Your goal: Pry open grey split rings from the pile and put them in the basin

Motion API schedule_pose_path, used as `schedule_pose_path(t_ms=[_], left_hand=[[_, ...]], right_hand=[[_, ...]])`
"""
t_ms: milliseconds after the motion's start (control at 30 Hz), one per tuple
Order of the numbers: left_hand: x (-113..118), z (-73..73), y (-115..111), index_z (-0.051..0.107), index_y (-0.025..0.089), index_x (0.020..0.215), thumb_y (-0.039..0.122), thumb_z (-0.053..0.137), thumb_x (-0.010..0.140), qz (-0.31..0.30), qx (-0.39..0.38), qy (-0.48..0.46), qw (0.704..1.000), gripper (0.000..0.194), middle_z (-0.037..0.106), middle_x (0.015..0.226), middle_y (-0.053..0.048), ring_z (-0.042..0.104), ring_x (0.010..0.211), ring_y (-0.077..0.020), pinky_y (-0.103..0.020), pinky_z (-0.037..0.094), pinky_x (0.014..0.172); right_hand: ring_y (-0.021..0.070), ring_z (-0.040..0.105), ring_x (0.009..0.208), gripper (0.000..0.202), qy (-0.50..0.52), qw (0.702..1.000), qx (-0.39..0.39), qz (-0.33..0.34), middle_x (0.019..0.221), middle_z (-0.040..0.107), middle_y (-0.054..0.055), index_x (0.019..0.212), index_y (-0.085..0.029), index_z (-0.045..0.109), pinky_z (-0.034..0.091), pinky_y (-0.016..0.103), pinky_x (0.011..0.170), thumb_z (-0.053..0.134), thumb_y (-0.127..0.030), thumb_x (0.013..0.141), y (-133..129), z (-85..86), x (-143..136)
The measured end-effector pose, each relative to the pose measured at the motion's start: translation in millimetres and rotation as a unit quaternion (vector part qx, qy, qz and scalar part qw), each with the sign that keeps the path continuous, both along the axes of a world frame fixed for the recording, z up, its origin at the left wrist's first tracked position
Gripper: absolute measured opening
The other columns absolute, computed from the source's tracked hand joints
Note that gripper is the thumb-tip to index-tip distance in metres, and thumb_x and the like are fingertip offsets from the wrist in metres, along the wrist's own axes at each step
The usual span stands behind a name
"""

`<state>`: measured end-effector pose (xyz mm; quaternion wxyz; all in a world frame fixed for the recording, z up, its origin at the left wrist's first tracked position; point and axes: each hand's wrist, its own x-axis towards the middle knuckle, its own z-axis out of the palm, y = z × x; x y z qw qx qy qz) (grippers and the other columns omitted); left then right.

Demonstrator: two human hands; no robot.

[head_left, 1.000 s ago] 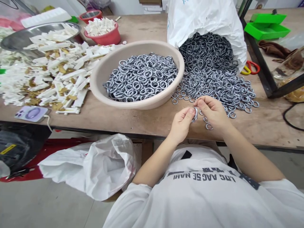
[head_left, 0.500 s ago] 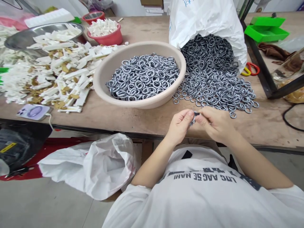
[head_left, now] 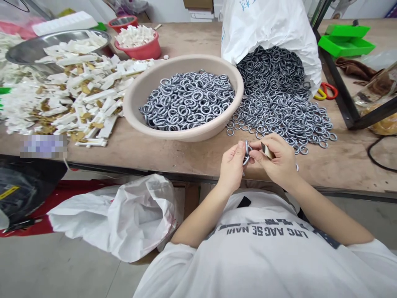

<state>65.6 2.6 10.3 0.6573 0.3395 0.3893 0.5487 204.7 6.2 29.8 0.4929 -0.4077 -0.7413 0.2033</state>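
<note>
Just over the table's front edge my two hands meet. My left hand [head_left: 232, 164] is closed, pinching grey rings [head_left: 246, 154] between thumb and fingers; at least two show, one above the other. On the other side, the fingertips of my right hand [head_left: 277, 161] touch the same rings. Tucked in the curl of my right hand is a small blade-like tool [head_left: 267, 152] with a dark flat end and a cream part; its exact kind is unclear. Beyond the hands lies a heap of loose grey rings [head_left: 282, 116], spilling from a white sack [head_left: 269, 25].
A beige basin [head_left: 133, 103] full of grey rings stands left of the heap. Further left lie white and gold plastic pieces [head_left: 83, 95] and a red bowl [head_left: 145, 50]. Scissors [head_left: 328, 90], a black metal frame [head_left: 341, 95] and green trays [head_left: 345, 43] are at right. A white bag [head_left: 124, 215] hangs below the edge.
My right hand has turned and drawn slightly back, so the tool in it now shows clearly. The rings in my left hand now stand upright and are more visible.
</note>
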Motion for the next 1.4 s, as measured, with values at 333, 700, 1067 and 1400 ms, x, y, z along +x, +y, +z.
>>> schedule_pose_path(t_ms=[333,700,1067,1400], left_hand=[[-2,-2.0,3,0.061,0.012,0.086,0.064,0.056,0.089,0.040,0.000,-0.003,0.999,0.052,0.051,0.068,-0.003,0.036,0.050,-0.0033,-0.015,0.024,0.046],[-1,-13.0,6,0.052,0.018,0.090,0.060,0.054,0.091,0.106,-0.022,0.004,0.994,0.042,0.048,0.075,-0.001,0.041,0.058,-0.0058,-0.015,0.027,0.047],[-6,0.8,-10,0.059,0.013,0.082,0.053,0.053,0.095,0.004,0.147,0.161,0.976,0.042,0.056,0.075,-0.003,0.051,0.070,-0.0067,-0.016,0.041,0.070],[-6,2.4,-8,0.055,0.011,0.078,0.053,0.064,0.088,-0.081,0.034,-0.039,0.995,0.044,0.046,0.067,0.000,0.035,0.050,-0.0019,-0.014,0.029,0.047]], right_hand=[[0.0169,0.057,0.084,0.011,-0.019,0.998,0.020,-0.051,0.090,0.064,0.005,0.097,-0.019,0.064,0.045,0.033,0.076,0.069,-0.026,0.090,-9,2.4,-7],[0.0125,0.044,0.065,0.023,0.018,0.991,-0.130,-0.016,0.069,0.051,0.001,0.075,-0.017,0.061,0.034,0.030,0.060,0.065,-0.032,0.091,-5,-3.7,-2],[0.0132,0.052,0.071,0.021,0.139,0.965,-0.214,0.060,0.078,0.059,0.001,0.088,-0.018,0.067,0.040,0.028,0.067,0.079,-0.034,0.082,-4,-3.0,6],[0.0107,0.040,0.065,0.032,-0.003,0.992,-0.104,0.078,0.072,0.046,0.001,0.086,-0.015,0.055,0.029,0.028,0.061,0.052,-0.043,0.101,-4,12.6,14]])
